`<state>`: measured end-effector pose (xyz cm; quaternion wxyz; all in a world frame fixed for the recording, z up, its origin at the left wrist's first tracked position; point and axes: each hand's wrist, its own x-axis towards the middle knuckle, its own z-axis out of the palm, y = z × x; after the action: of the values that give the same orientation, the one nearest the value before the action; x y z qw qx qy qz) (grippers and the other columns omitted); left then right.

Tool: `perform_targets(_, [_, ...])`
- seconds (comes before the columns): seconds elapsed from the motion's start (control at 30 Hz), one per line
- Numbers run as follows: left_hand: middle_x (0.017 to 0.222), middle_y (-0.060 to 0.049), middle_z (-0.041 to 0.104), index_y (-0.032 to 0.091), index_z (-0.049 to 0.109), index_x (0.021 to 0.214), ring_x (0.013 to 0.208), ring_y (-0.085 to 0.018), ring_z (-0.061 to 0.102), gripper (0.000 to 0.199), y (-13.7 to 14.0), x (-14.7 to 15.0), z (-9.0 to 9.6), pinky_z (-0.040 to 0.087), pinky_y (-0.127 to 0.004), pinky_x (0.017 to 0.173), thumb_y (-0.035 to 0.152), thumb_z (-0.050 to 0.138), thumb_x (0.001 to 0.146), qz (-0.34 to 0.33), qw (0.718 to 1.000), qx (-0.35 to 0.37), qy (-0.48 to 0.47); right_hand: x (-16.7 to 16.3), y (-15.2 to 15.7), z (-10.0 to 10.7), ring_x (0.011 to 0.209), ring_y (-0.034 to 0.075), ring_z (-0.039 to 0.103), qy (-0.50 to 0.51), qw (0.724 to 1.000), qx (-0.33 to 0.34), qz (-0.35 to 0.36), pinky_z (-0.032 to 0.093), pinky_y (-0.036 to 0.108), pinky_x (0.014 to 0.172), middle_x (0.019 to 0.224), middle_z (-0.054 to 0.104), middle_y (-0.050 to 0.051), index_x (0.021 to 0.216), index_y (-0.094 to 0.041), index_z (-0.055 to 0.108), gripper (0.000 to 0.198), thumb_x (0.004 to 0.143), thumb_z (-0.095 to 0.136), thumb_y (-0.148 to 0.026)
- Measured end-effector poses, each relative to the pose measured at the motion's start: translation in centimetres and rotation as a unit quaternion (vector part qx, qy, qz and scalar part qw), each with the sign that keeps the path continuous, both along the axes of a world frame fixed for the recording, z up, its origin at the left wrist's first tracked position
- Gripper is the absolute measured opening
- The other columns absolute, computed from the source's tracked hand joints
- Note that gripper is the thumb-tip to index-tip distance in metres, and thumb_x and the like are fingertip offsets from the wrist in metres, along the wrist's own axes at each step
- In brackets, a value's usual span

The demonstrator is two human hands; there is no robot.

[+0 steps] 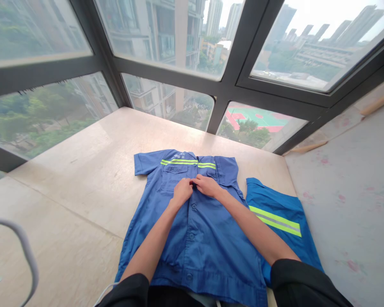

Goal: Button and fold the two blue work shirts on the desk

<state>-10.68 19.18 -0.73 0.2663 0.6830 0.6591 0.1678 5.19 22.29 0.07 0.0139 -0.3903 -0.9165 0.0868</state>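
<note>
Blue cloth shirt (224, 247) spread front up at near centre on the pale surface (73, 187), collar end toward the far window frame (232, 91). Left hand (183, 191) and right hand (206, 185) pinched narrow on the front placket (189, 221), fingertips close together, exact hold hidden. Seemingly at the buttoning or straightening step. Next move calling, probably, for aligned edges and steady thumbs. At right, beside the shirt, another blue garment (272, 198).

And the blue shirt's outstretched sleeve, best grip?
Probably the cuff, pinched from the picture's left: the sleeve lies flat, its end pointing outward, and the left hand is away at the front of the shirt.
</note>
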Motion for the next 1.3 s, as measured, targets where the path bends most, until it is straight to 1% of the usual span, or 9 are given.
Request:
perform_targets(0.17, [0.091, -0.011, 0.073, 0.018, 0.072, 0.09, 0.09, -0.024, 0.066, 0.019, 0.5, 0.0, 0.0, 0.047, -0.031, 0.08, 0.018, 0.053, 0.086, 0.005, 0.999, -0.012, -0.049, 1.0, 0.0, -0.2, 0.081, 0.016, 0.062, -0.02, 0.999, 0.036, 0.014, 0.042, 0.023, 0.063, 0.101, 0.064, 0.007, 0.099, -0.02, 0.067, 0.019, 0.095, 0.048, -0.021])
perform_targets(0.37, [0.088, -0.007, 0.074, 0.018, 0.073, 0.087, 0.085, -0.022, 0.066, 0.017, 0.7, -0.1, -0.7, 0.048, -0.031, 0.079, 0.014, 0.058, 0.079, 0.014, 0.992, -0.016, -0.125, 2.0, -0.9, -1.8, 0.081, 0.014, 0.062, 0.044, 0.997, 0.065, 0.015, 0.039, 0.021, 0.059, 0.101, 0.067, 0.006, 0.1, -0.019, 0.064, 0.022, 0.097, 0.042, -0.018])
perform_targets(0.5, [0.084, -0.005, 0.073, 0.017, 0.072, 0.085, 0.08, -0.018, 0.066, 0.017, 1.5, 0.0, -1.4, 0.049, -0.028, 0.077, 0.013, 0.058, 0.078, 0.011, 0.981, -0.017, -0.191, 2.5, -0.8, -3.2, 0.082, 0.015, 0.063, 0.107, 0.991, 0.077, 0.013, 0.042, 0.022, 0.065, 0.098, 0.068, 0.007, 0.096, -0.019, 0.064, 0.025, 0.098, 0.039, -0.019])
perform_targets(0.63, [0.078, -0.003, 0.072, 0.016, 0.072, 0.081, 0.074, -0.016, 0.065, 0.015, 2.4, 0.0, -1.9, 0.05, -0.027, 0.074, 0.012, 0.059, 0.075, -0.001, 0.969, -0.026, -0.246, 3.0, -0.5, -4.5, 0.085, 0.017, 0.063, 0.163, 0.983, 0.081, -0.013, 0.046, 0.026, 0.072, 0.098, 0.067, 0.009, 0.094, -0.019, 0.063, 0.022, 0.098, 0.041, -0.023])
perform_targets(0.73, [0.074, -0.003, 0.071, 0.015, 0.071, 0.081, 0.067, -0.014, 0.063, 0.014, 2.8, 0.0, -2.3, 0.05, -0.025, 0.067, 0.013, 0.059, 0.074, -0.01, 0.957, -0.046, -0.287, 3.2, -0.6, -5.0, 0.086, 0.018, 0.063, 0.183, 0.979, 0.084, -0.031, 0.047, 0.027, 0.075, 0.096, 0.067, 0.01, 0.094, -0.019, 0.063, 0.025, 0.1, 0.039, -0.026])
perform_targets(0.83, [0.072, -0.002, 0.07, 0.013, 0.071, 0.084, 0.059, -0.012, 0.061, 0.016, 2.9, 0.1, -2.6, 0.049, -0.023, 0.059, 0.014, 0.058, 0.075, -0.012, 0.945, -0.066, -0.32, 3.3, -0.8, -5.2, 0.086, 0.019, 0.063, 0.184, 0.978, 0.088, -0.042, 0.048, 0.029, 0.076, 0.093, 0.066, 0.01, 0.095, -0.02, 0.063, 0.027, 0.101, 0.038, -0.03])
perform_targets(0.93, [0.071, -0.002, 0.069, 0.013, 0.071, 0.083, 0.057, -0.011, 0.059, 0.014, 3.0, 0.3, -2.9, 0.048, -0.022, 0.058, 0.017, 0.061, 0.074, -0.003, 0.934, -0.071, -0.351, 3.3, -1.0, -5.1, 0.086, 0.02, 0.062, 0.181, 0.98, 0.078, -0.039, 0.048, 0.03, 0.077, 0.093, 0.066, 0.01, 0.095, -0.02, 0.064, 0.028, 0.101, 0.038, -0.031])
perform_targets(1.13, [0.064, 0.0, 0.065, 0.014, 0.07, 0.079, 0.052, -0.009, 0.054, 0.011, 3.2, 0.6, -3.0, 0.044, -0.02, 0.052, 0.019, 0.065, 0.071, 0.027, 0.912, -0.107, -0.394, 3.1, -1.0, -4.9, 0.094, 0.02, 0.063, 0.208, 0.976, 0.067, -0.023, 0.049, 0.032, 0.084, 0.099, 0.067, 0.011, 0.097, -0.021, 0.064, 0.029, 0.101, 0.035, -0.025])
perform_targets(1.3, [0.067, 0.0, 0.066, 0.013, 0.07, 0.083, 0.048, -0.008, 0.053, 0.013, 3.2, 0.7, -2.9, 0.045, -0.02, 0.05, 0.019, 0.064, 0.073, 0.046, 0.906, -0.12, -0.404, 3.1, -0.9, -4.8, 0.1, 0.02, 0.062, 0.226, 0.972, 0.069, -0.008, 0.048, 0.033, 0.09, 0.104, 0.068, 0.011, 0.1, -0.02, 0.065, 0.029, 0.099, 0.035, -0.019])
